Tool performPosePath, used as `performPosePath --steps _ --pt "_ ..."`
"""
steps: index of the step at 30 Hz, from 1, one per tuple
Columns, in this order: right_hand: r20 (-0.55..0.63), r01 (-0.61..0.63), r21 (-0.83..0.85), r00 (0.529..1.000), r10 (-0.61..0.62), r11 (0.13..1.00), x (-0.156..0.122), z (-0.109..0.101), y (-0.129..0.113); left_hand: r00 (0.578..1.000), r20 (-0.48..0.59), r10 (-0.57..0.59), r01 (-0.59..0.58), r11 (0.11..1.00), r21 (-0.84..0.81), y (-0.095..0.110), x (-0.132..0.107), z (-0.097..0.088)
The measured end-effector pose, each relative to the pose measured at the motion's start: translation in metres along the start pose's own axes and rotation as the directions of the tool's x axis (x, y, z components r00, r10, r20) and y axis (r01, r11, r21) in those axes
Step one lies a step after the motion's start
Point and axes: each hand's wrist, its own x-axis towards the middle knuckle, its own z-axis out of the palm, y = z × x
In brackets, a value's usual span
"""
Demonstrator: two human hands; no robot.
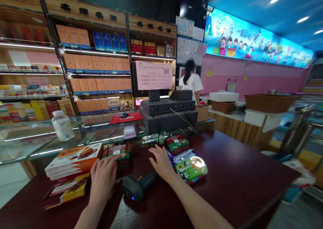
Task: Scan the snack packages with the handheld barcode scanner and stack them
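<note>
My left hand [104,175] lies with its fingers stretched out between a stack of white and orange boxes [75,158] and a small pile of red and green packets [118,152]; its fingertips reach the packets' near edge. My right hand [161,163] is open, fingers extended, at the left side of a second group: red and green packets [177,143], a blue and white packet [185,156] and a green packet [190,168]. Whether it touches them I cannot tell. Between my hands rests a black barcode scanner [137,187] with a blue light, its handle end partly behind my right forearm.
Flat yellow and brown packs [68,192] lie by the boxes on the dark wooden table [234,178]. Beyond it, a glass counter [93,129] carries a white bottle [62,125] and a cash register [169,112]. A person in a white shirt [193,82] stands behind the register.
</note>
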Motion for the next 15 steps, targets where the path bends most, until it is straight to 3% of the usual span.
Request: performPosePath --steps 6,15 --pt "-0.126 0.057 0.005 0.99 -0.056 0.998 -0.007 0.001 0.017 0.999 -0.003 0.051 -0.051 0.999 0.01 0.004 0.001 0.003" --pt "-0.117 0.051 -0.029 0.992 -0.054 0.998 -0.006 0.007 0.022 0.998 -0.007 0.058 -0.058 0.998 0.016 -0.002 -0.001 0.003"
